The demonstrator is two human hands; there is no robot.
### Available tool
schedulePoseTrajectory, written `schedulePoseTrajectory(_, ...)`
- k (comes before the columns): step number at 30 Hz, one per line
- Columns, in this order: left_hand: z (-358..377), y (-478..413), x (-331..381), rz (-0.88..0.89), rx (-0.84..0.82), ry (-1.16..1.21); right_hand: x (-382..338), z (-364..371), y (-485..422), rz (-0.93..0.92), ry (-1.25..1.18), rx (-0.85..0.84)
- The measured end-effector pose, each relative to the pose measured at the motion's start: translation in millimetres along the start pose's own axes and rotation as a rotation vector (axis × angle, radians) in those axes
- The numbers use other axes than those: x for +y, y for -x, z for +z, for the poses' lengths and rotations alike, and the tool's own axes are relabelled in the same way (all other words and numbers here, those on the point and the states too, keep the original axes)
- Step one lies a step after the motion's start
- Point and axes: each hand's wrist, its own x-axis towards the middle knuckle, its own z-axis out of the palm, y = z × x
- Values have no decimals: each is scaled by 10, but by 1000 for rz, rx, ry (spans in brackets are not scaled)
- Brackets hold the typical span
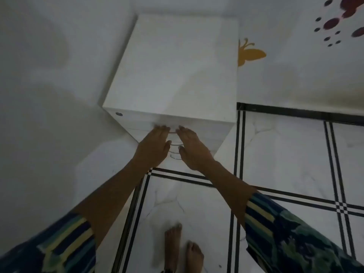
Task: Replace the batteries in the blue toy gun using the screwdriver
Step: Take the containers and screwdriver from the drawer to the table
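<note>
Where the wall (39,75) fills the left side, nothing of the task shows. Next comes a striped sleeve (59,243) and a bare forearm running up to the left hand (155,143), whose fingers (161,128) lie straight and close together, tips against the top drawer front of the cabinet (177,66), holding nothing. Between the two hands a thin curved handle (173,132) crosses the gap, its long axis running left to right, level with the fingertips; lower handles (175,150) show beneath it, between the thumbs. The right hand (194,149) mirrors the left: fingers straight and narrow-set, tips on the same drawer front just right of the handle, empty. Each hand sits at one end of the handle, and neither looks nearer. Gun, screwdriver and batteries are nowhere in view; I judge they lie inside some drawer, though which one cannot be told, nor whether the top drawer sits flush. The task seems at its very start. Opening would call for fingers hooked under the handle and a pull toward the bare feet (173,247); flat as they lie, the fingers would push rather than pull. Further right are the tiled floor (285,154) with black lines and a yellow butterfly (251,54) on the wall.
</note>
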Motion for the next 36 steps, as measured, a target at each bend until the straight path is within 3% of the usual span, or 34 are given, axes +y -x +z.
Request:
schedulePoseTrajectory(5, 294, -88, -145, -22, 38, -35, 115, 246, -183, 17, 118, -5)
schedulePoseTrajectory(9, 127, -59, 8, 11, 92, -18, -65, 340, -45, 50, 171, 55)
schedulePoseTrajectory(11, 4, 86, 68, 45, 171, 36, -191, 311, 60, 13, 239, 163)
schedulePoseTrajectory(15, -291, 396, 119, 49, 423, 155, -361, 104, 286, -79, 261, 580)
schedulePoseTrajectory(18, -391, 351, 28, -50, 452, 142, -413, 42, 310, 101, 289, 583)
schedulePoseTrajectory(22, -378, 153, -155, -158, 336, 246, -456, 45, 212, 383, 210, 403)
schedulePoseTrajectory(28, -170, -40, -460, -532, 33, 273, -497, 40, -137, 684, 53, 188)
schedulePoseTrajectory(32, -5, -30, -613, -782, -267, 348, -486, 192, -264, 773, 102, 113)
schedulePoseTrajectory(36, -4, -105, -653, -843, -337, 356, -477, 106, -217, 795, 35, 145)
